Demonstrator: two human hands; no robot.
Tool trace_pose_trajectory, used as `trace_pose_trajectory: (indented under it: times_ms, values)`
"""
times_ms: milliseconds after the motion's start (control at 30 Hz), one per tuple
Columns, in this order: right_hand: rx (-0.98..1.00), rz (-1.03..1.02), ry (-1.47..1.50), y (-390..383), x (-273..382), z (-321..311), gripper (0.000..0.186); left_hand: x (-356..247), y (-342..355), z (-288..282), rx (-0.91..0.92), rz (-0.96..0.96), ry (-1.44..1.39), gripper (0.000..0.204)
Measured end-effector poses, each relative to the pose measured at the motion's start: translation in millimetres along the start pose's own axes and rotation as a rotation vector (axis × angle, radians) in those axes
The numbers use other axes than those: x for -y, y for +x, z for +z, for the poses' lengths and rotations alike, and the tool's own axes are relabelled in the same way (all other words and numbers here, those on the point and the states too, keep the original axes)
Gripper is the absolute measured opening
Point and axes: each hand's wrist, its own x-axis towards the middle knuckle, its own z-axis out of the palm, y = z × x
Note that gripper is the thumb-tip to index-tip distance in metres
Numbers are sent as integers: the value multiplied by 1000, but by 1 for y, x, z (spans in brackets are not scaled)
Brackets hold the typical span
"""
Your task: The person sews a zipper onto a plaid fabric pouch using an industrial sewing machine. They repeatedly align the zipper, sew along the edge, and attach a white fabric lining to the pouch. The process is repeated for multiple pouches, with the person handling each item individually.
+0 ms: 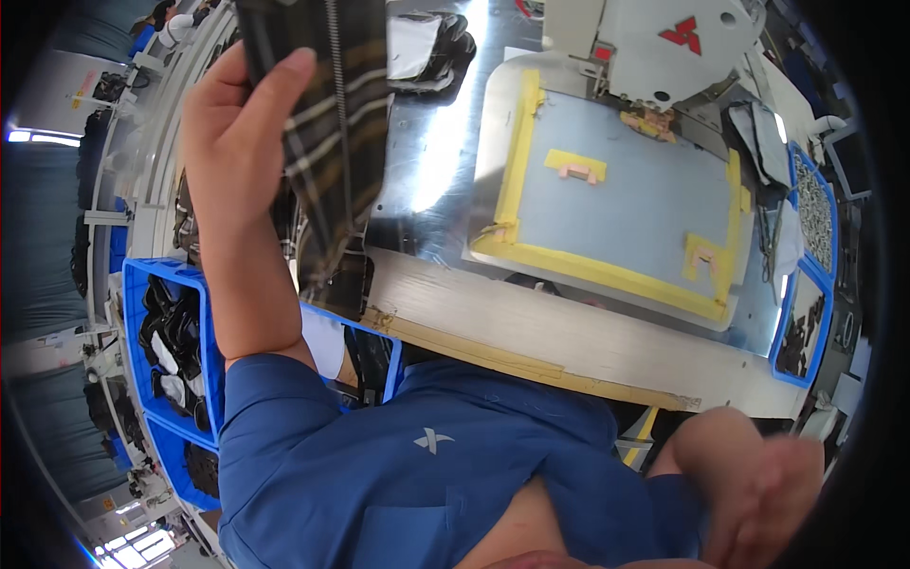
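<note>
My left hand (242, 123) is raised at the upper left, closed on a dark plaid fabric piece (365, 114) with a zipper running down it. The cloth hangs from between thumb and fingers, its lower end over the table's near edge. At the lower right, away from the table, my right hand (773, 498) is smeared by motion, so its fingers cannot be made out. In front of me stands a sewing machine (664, 47). Under its head lies a clear plate (635, 209) edged with yellow tape, with small pinkish pieces taped on it.
Blue bins (213, 379) of dark fabric pieces stand at the left. Another blue bin (393, 370) sits below the table edge (531, 356). Folded dark and white pieces (431, 57) lie at the back. Blue trays (796, 327) of small parts line the right side.
</note>
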Motion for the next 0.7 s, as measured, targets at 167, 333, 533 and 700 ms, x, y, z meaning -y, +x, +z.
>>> trace_pose_trajectory:
  times_ms: [167, 333, 533, 700]
  values:
    - [406, 991, 166, -30, -60, 52, 118, -42, -37, 92, 417, -68, -104, 15]
    - [195, 1142, 286, -64, -81, 60, 70, -38, -41, 138, 811, 111, -445, 36]
    - [64, 1264, 518, -84, -74, 21, 44, 19, -29, 183, 735, -398, -650, 55]
    - [174, 1274, 422, -84, -96, 17, 47, 23, -27, 203, 949, -476, -718, 26]
